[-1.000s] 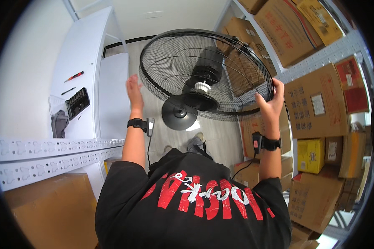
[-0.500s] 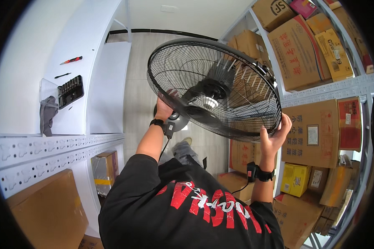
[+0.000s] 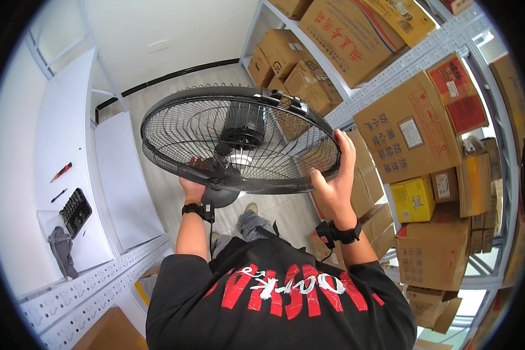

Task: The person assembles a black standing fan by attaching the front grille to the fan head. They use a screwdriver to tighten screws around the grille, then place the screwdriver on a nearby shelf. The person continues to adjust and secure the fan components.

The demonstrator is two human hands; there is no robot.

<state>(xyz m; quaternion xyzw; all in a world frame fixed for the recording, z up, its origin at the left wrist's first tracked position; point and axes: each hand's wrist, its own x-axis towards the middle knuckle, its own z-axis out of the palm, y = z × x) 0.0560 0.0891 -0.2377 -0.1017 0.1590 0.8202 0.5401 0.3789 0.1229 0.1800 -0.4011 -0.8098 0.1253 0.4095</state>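
A large black electric fan (image 3: 243,133) with a round wire cage hangs in front of me, its cage tipped so the rim looks like a flattened oval. My left hand (image 3: 193,188) is closed at the near left of the cage, its fingers partly seen through the wires. On the right, my right hand (image 3: 339,185) grips the cage rim, with the thumb on the near side and the fingers over the outer edge. Below the cage shows the fan's dark round base (image 3: 220,197); whether it touches the floor I cannot tell. Both wrists wear black bands with small devices.
At left, a white shelf (image 3: 70,134) carries a red-and-black tool (image 3: 62,171), a thin dark driver (image 3: 59,195), an open bit case (image 3: 76,212) and a grey cloth (image 3: 62,252). Metal racks with cardboard boxes (image 3: 408,131) and a yellow box (image 3: 413,199) stand close on my right.
My view has turned toward the right-hand racks. The fan, still held by both hands, has shifted left in the picture and its cage now lies more level.
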